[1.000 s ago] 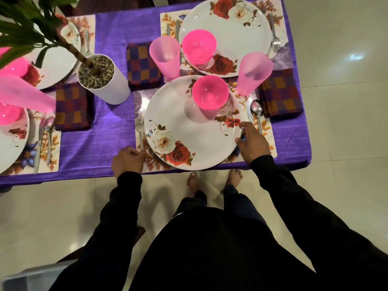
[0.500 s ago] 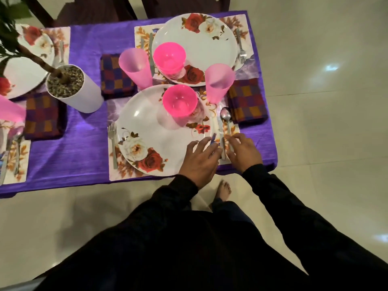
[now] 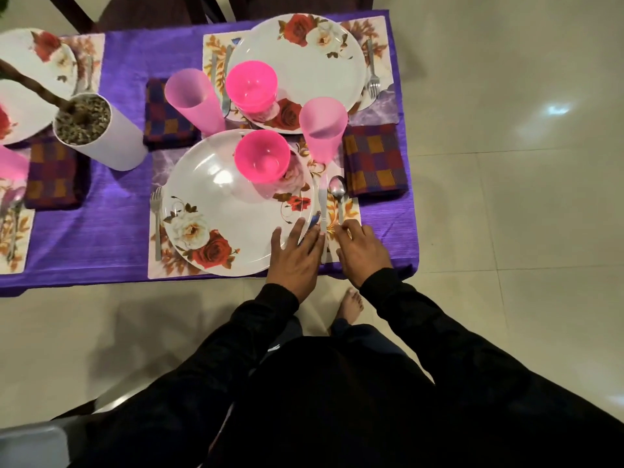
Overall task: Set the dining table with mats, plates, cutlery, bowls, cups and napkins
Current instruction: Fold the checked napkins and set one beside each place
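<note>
Now left hand [image 3: 294, 256] flat on plate [image 3: 216, 197]; right hand [image 3: 361, 248] fingering knife [image 3: 323, 211].

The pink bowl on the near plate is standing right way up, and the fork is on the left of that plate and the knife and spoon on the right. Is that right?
Nearly. The head view shows the fork left of the near plate and the knife and spoon on its right, but the pink bowl sits upside down, its flat base facing up.
</note>
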